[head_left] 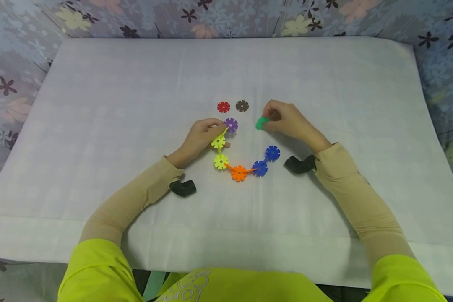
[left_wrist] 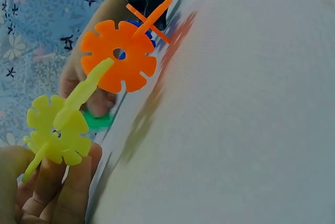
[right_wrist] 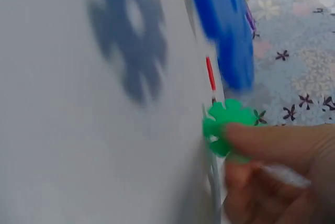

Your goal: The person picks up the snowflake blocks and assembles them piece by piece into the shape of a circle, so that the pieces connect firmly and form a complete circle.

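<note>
A curved chain of slotted plastic snowflake discs runs from a purple disc [head_left: 231, 125] through yellow discs [head_left: 221, 162] and an orange disc [head_left: 239, 173] to blue discs [head_left: 260, 168]. My left hand [head_left: 204, 136] holds the chain at its purple and upper yellow end. In the left wrist view, fingers sit behind a yellow disc [left_wrist: 58, 130], and the orange disc [left_wrist: 119, 56] stands off the cloth. Between thumb and fingers, my right hand [head_left: 288, 121] pinches a single green disc [head_left: 261, 123], apart from the chain. The right wrist view shows this green disc [right_wrist: 227, 124] near a blurred blue disc [right_wrist: 222, 25].
A loose red disc [head_left: 223, 107] and a brown disc [head_left: 242, 105] lie flat beyond the chain. White cloth covers the table [head_left: 117, 92]. A black strap piece [head_left: 183, 188] hangs at the left cuff, another black piece [head_left: 300, 164] at the right. Flowered fabric surrounds the table.
</note>
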The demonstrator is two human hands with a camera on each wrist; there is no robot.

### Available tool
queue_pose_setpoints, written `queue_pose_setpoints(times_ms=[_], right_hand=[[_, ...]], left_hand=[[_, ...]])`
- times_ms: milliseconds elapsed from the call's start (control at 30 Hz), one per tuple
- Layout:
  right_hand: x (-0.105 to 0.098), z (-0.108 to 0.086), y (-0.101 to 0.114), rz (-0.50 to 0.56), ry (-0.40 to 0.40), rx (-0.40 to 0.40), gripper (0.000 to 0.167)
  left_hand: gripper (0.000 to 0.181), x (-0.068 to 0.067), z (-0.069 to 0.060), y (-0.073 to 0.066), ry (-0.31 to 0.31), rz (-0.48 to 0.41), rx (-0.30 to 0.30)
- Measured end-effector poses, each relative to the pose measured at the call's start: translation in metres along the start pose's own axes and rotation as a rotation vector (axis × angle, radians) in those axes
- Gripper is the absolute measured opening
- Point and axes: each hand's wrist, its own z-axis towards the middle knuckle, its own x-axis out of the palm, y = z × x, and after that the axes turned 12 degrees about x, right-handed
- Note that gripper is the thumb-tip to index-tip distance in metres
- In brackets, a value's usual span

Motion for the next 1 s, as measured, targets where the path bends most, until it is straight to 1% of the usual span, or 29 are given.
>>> queue_pose_setpoints(times_ms=[100, 200, 333, 400, 500, 600, 667, 800, 900, 1000], right_hand=[[0.008, -0.002, 0.006, 0.095, -0.024, -0.091, 0.014], [0.018, -0.004, 0.012, 0.162, -0.043, -0.168, 0.011], [0.029, -0.006, 0.016, 0.217, -0.104, -0.224, 0.008], [0.031, -0.010, 0.020, 0.235, -0.137, -0.245, 0.010], [0.031, -0.016, 0.029, 0.270, -0.156, -0.264, 0.017], [0.030, -0.023, 0.037, 0.285, -0.148, -0.266, 0.019], [0.029, -0.024, 0.039, 0.276, -0.147, -0.275, 0.015], [0.028, -0.024, 0.041, 0.241, -0.160, -0.318, 0.009], [0.029, -0.024, 0.041, 0.233, -0.165, -0.349, 0.008], [0.030, -0.024, 0.041, 0.226, -0.169, -0.362, 0.008]], left_hand=[[0.022, 0.000, 0.000, -0.001, 0.011, -0.001, 0.005], [0.022, 0.000, 0.001, -0.001, 0.016, -0.006, 0.005], [0.023, -0.001, 0.001, -0.002, 0.019, -0.010, -0.007], [0.023, -0.001, 0.001, -0.001, 0.019, -0.005, -0.010], [0.023, -0.001, 0.000, -0.001, 0.026, -0.002, -0.002], [0.024, -0.001, 0.000, 0.000, 0.033, -0.005, 0.009], [0.024, -0.001, -0.001, 0.000, 0.040, -0.021, 0.011], [0.023, -0.002, -0.001, 0.001, 0.041, -0.009, 0.019], [0.023, -0.002, 0.000, 0.001, 0.041, 0.012, 0.000], [0.023, -0.001, 0.001, 0.000, 0.040, 0.036, -0.022]])
